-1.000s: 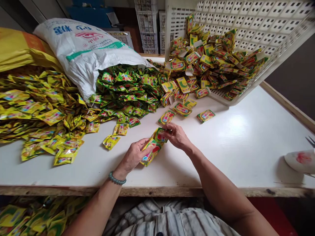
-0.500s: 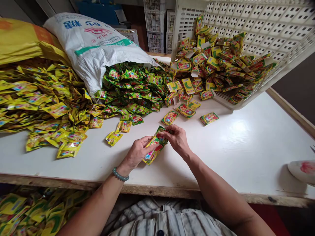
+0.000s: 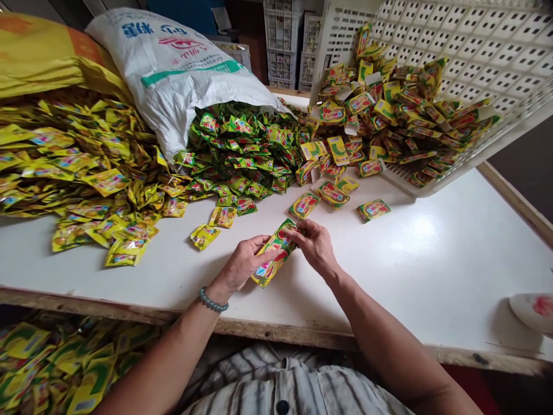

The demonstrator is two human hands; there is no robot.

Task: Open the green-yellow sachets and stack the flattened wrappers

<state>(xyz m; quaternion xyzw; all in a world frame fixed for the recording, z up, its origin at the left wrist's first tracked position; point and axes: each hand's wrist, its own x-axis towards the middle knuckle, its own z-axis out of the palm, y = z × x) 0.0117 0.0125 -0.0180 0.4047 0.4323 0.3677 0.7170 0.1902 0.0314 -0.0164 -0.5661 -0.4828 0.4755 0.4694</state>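
Observation:
My left hand (image 3: 244,262), with a beaded bracelet at the wrist, is closed round a yellow-green box (image 3: 268,266) above the white table. At the box's upper end, my right hand (image 3: 314,242) pinches a green packet (image 3: 288,231) lying in line with the box. Whether the packet is partly inside cannot be made out. Just beyond my hands, a few filled boxes (image 3: 304,204) lie on the table, and one more box (image 3: 373,210) lies to the right. Two yellow packets (image 3: 204,236) are left of my hands.
Yellow packets (image 3: 108,181) are heaped at the left, green packets (image 3: 242,147) spill from a white sack (image 3: 173,69), and a tipped white basket (image 3: 453,46) holds many boxes. A white object with a red pattern (image 3: 533,311) stands at the right edge.
The view has shifted slightly, so the table's things appear a little farther right. The green packet now sits closer to the box, and both hands keep their grips.

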